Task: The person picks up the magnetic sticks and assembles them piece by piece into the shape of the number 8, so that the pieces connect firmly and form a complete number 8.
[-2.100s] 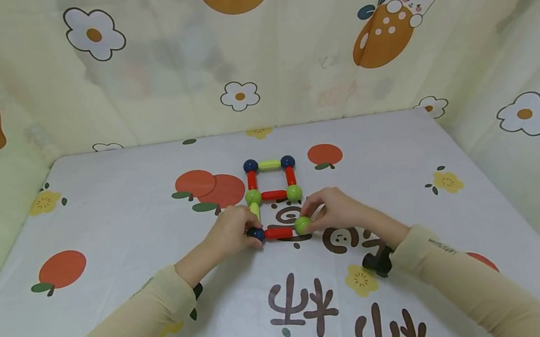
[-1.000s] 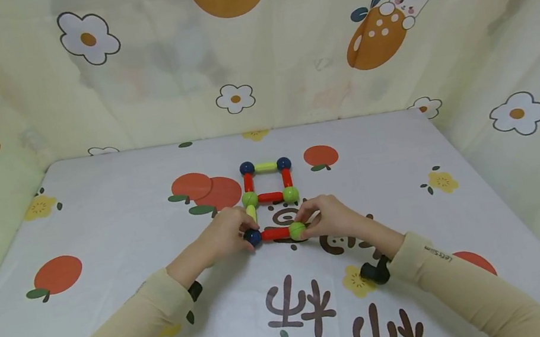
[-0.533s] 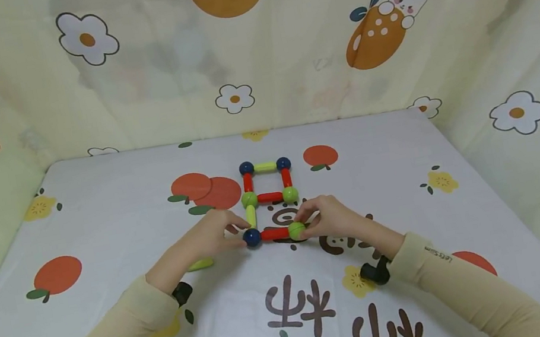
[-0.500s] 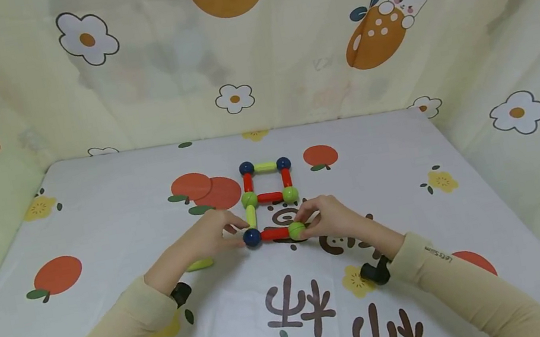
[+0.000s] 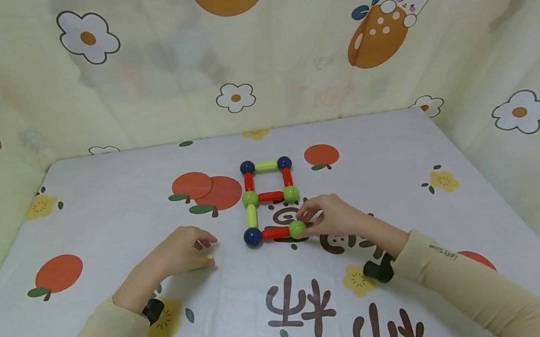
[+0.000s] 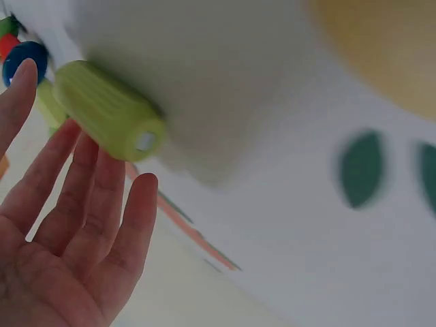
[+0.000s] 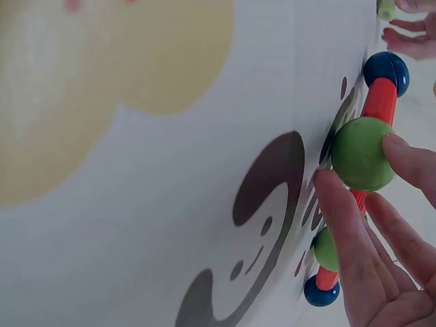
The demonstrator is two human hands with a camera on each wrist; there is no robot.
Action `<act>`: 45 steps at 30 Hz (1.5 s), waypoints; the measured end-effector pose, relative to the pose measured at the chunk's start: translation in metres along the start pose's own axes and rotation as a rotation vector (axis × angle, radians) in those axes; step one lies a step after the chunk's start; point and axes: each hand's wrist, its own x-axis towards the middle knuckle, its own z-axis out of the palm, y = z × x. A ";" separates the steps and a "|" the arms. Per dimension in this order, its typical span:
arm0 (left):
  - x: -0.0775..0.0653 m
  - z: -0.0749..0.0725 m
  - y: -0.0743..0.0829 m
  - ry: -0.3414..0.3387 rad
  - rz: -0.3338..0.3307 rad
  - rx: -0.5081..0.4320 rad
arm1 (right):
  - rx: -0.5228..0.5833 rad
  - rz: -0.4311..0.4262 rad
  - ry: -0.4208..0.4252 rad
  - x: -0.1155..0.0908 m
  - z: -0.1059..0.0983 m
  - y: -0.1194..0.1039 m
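Observation:
My right hand (image 5: 333,219) pinches a green ball (image 7: 361,154) between thumb and fingers. A red magnetic rod (image 5: 276,232) joins that ball to a blue ball (image 5: 252,237). From the blue ball a yellow-green rod (image 5: 252,217) runs up to another green ball (image 5: 250,198), a corner of a square of rods and balls. On the left, my left hand (image 5: 181,251) is at a loose yellow-green rod (image 6: 109,112). In the left wrist view its fingers stretch out beside the rod, thumb held apart; the head view shows only a bit of the rod.
The square's far side has two blue balls, left (image 5: 247,167) and right (image 5: 283,163), with a yellow-green rod (image 5: 266,165) between them. A patterned cloth (image 5: 384,172) covers the table. Behind it hangs a printed curtain (image 5: 153,92).
My left hand has left the blue ball and moved left to the loose yellow-green rod. The right hand stays at the green ball; the built frame keeps its shape.

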 end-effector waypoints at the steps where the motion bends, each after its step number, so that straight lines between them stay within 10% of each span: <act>1: -0.002 0.000 -0.003 0.006 0.010 0.005 | -0.005 -0.002 0.000 0.000 -0.001 0.000; 22: -0.020 -0.001 -0.016 -0.006 0.054 -0.013 | -0.035 -0.006 0.006 -0.003 -0.001 0.002; 45: 0.024 -0.021 0.027 0.001 0.066 0.012 | -0.036 -0.006 0.033 -0.004 0.001 0.004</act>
